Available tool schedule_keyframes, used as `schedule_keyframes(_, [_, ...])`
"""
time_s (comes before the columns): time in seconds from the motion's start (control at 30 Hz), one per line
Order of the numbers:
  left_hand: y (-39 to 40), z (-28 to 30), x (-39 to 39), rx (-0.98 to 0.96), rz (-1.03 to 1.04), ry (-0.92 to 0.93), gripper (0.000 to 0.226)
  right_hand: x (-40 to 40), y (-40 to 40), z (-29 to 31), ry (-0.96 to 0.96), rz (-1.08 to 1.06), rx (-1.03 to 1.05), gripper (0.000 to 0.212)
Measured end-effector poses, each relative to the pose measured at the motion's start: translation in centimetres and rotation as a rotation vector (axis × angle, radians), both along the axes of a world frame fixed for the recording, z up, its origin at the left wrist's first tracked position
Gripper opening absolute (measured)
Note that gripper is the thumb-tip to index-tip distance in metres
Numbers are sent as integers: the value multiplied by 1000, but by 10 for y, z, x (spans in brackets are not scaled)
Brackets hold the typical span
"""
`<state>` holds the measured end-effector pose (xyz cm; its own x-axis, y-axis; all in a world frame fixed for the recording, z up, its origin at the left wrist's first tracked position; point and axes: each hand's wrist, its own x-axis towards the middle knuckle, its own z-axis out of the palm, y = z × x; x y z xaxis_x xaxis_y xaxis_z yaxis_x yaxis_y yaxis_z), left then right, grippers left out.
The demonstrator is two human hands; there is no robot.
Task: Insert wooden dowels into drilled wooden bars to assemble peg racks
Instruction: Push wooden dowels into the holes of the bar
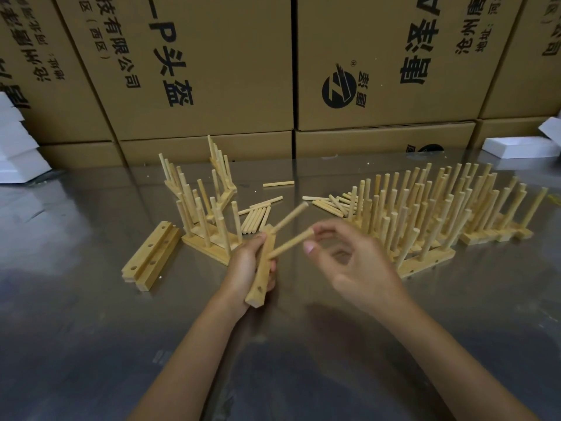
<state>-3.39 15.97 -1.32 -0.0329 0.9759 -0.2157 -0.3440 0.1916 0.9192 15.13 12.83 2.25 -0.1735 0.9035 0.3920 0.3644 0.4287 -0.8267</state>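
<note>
My left hand (247, 268) grips a drilled wooden bar (262, 268) held above the metal table, one empty hole showing near its lower end. Two dowels stick out of the bar toward the upper right: an upper dowel (290, 216) and a lower dowel (291, 245). My right hand (355, 262) pinches the outer end of the lower dowel between fingertips and thumb. Loose dowels (256, 218) lie just beyond the bar, and more loose dowels (332, 202) lie to the right.
Two empty drilled bars (151, 256) lie at the left. Finished peg racks (209, 208) stand behind my left hand, and a large group of racks (440, 214) fills the right. Cardboard boxes (212, 71) wall the back of the table (91, 329). White foam blocks (516, 147) sit at both far edges.
</note>
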Motion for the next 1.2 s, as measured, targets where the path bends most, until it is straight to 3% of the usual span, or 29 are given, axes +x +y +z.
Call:
schedule_keyframes(0.1, [2,-1,-10,29,-66,-159,25,5,12,-6,52,-158,52,14])
schedule_keyframes(0.23, [2,0,-12,88,-154,-229,34,-21,56,-21,-538,-68,-103,46])
schedule_keyframes(0.33, [-1,1,-15,120,-159,-299,39,-53,93,-18,-674,78,-82,60])
schedule_keyframes(0.43, [-1,2,-15,125,-162,-314,41,-79,122,-17,-737,89,-59,45])
schedule_keyframes(0.6, [1,3,-16,127,-171,-298,32,-86,122,-34,-690,-60,39,21])
schedule_keyframes(0.83, [1,3,-18,99,-142,-299,32,-67,120,-34,-816,41,204,28])
schedule_keyframes(1.2, [4,1,-15,41,-3,-217,25,-29,28,-45,-632,-108,257,9])
